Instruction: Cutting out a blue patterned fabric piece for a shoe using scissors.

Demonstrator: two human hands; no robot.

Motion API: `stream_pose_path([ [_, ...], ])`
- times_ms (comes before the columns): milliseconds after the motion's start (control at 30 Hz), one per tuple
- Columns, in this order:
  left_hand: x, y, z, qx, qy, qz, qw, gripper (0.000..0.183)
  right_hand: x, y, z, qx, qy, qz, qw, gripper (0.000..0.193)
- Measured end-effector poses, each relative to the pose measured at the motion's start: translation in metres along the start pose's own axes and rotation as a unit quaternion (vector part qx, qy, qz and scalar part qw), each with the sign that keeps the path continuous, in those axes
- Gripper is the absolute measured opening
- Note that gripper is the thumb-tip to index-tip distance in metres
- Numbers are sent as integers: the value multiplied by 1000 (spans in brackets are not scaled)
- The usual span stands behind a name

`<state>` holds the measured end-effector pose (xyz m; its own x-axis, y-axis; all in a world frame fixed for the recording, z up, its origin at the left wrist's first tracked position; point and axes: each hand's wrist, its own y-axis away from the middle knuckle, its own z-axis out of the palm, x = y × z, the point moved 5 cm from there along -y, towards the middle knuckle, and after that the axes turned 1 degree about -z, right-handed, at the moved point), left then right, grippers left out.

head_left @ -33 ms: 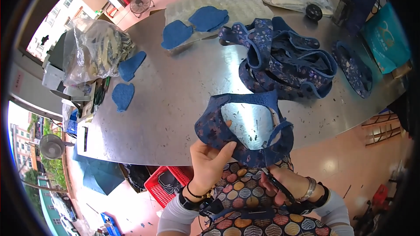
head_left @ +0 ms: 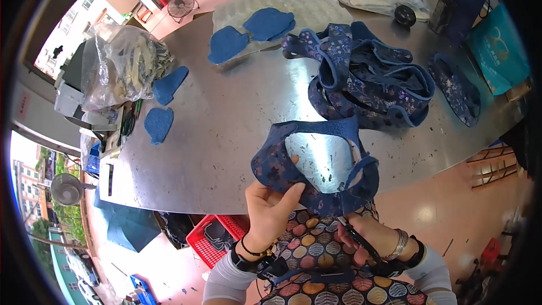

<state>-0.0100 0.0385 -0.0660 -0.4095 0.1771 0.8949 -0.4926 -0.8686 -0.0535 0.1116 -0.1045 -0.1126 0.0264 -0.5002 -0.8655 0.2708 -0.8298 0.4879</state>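
The blue flowered cloth piece [head_left: 316,161] is held up in the lower middle of the frame, just above the shiny metal bench [head_left: 226,130]. It has a big open hole in the middle, so it looks like a soft shoe top. The left hand [head_left: 270,212] pinches its lower left edge, thumb on top. The right hand [head_left: 375,240] is curled shut around a thin dark tool [head_left: 357,237] and touches the cloth's bottom edge. The cloth looks light, floppy and not slippery. The thick sewn rim seems the best place to hold it. More flowered pieces [head_left: 367,79] are piled at the upper right.
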Motion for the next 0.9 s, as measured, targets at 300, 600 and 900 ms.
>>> stream_pose_path([
  [300,-13,0,-4,11,88,-32,996,31,-11,2,-2,64,112,-73,989,20],
  [600,-21,1,0,-21,177,-108,978,41,17,-8,16,-39,-326,122,937,43],
  [900,-18,2,2,-19,140,-63,988,40,18,-12,11,-96,-145,-55,983,70],
])
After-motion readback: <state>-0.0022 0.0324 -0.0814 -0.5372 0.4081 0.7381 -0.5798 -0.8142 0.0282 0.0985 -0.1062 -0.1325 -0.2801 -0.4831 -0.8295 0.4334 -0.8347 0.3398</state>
